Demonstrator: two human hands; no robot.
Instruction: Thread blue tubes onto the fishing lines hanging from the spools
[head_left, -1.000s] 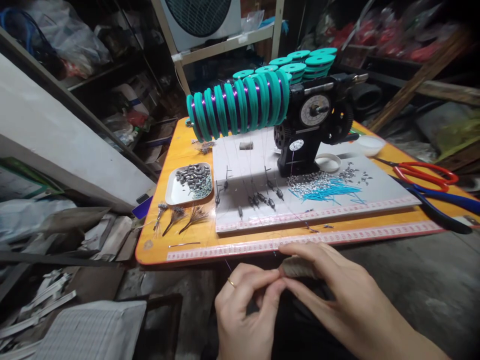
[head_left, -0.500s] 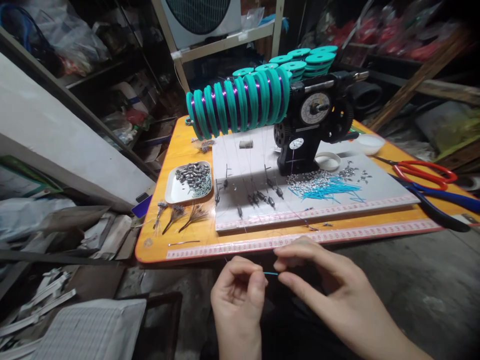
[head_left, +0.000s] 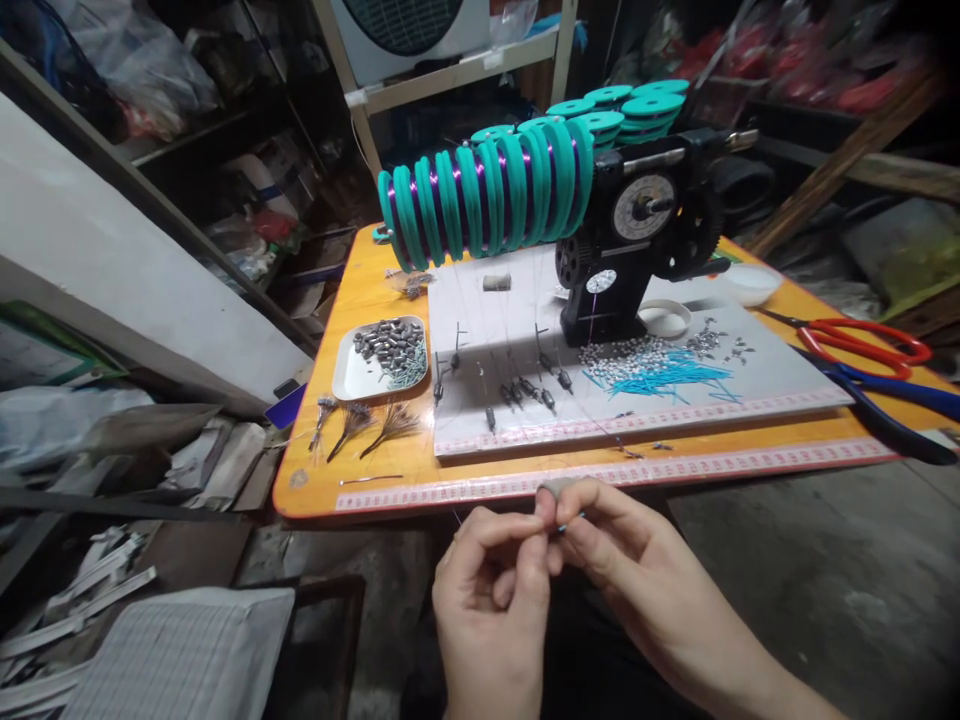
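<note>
My left hand (head_left: 491, 590) is closed in a pinch just in front of the table's near edge. My right hand (head_left: 626, 555) meets it fingertip to fingertip, also pinching. A short bit of thin blue tube (head_left: 571, 523) shows at the right fingertips; the rest is hidden by my fingers. Beyond my hands, a pile of similar blue tubes (head_left: 660, 378) lies on a white board (head_left: 480, 335), next to small white beads and metal pieces. Dark weights (head_left: 527, 388) on fine lines hang from a row of green spools (head_left: 487, 195).
A black winding machine (head_left: 611, 290) with a dial carries the spools. At left stands a white tray (head_left: 346, 375) of grey sinkers. Red-handled scissors (head_left: 862, 345) and blue-handled pliers (head_left: 877, 415) lie at right. A measuring tape (head_left: 420, 492) runs along the orange table's (head_left: 307, 480) front edge.
My hands have come together, the right fingers closing against the left fingertips. The blue tube that spanned the gap between them is now mostly covered. The view has shifted slightly.
</note>
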